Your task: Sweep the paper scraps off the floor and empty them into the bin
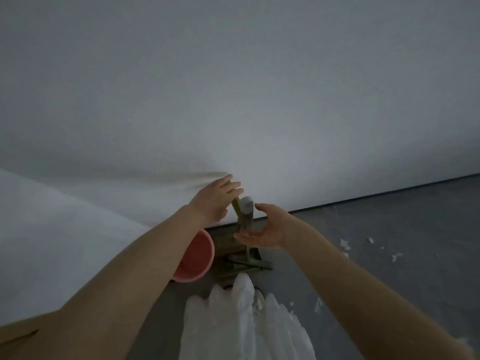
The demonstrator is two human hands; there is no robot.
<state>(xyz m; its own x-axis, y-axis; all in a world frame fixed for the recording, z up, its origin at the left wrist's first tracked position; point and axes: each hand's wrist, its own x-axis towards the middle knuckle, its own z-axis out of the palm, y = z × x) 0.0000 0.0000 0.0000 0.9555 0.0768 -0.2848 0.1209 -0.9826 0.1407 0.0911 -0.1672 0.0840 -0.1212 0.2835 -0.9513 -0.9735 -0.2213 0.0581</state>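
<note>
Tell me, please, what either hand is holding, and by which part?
Neither has a grip. The left hand, fingers straight, touches the broom handle near its top; the right hand is open beside the dustpan handle.

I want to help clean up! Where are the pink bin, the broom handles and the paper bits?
pink bin point(201, 252): head view, on its inner wall.
broom handles point(245, 213): head view, on the upright shafts.
paper bits point(345, 244): head view, on one scrap lying on the floor.
</note>
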